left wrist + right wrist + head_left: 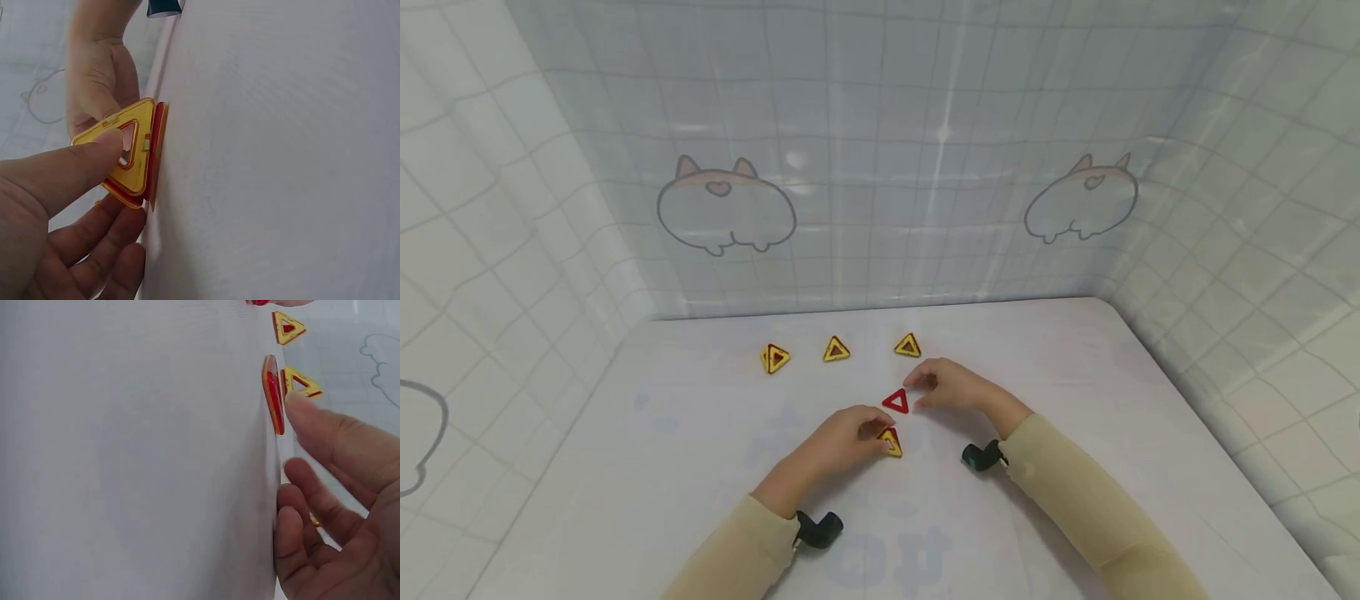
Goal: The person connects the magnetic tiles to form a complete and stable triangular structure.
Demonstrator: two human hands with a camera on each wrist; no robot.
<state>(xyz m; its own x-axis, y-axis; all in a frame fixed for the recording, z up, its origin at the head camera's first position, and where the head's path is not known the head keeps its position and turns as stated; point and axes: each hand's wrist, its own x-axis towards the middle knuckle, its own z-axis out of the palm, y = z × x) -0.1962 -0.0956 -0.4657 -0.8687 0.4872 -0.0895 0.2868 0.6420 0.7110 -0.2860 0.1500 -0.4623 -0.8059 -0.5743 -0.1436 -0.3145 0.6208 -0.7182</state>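
Note:
Near the middle of the white table, my left hand point(842, 437) pinches a yellow triangular tile point(140, 169) with a red layer beneath it. The thumb lies on its yellow face and fingers are behind it. Just beyond, a red triangular tile point(906, 402) with a hollow centre lies on the table. My right hand point(951, 385) is beside that red tile, thumb and fingers parted and loosely bent, with nothing held between them. In the right wrist view, the red tile point(273, 397) appears edge-on near the thumb point(303, 415).
Toward the back of the table point(1037, 350) lie more yellow and red triangular tiles: an overlapping group at left point(778, 357), one in the middle point(837, 358) and one farther right point(907, 353). A grid-patterned curtain point(880, 167) encloses the back and sides.

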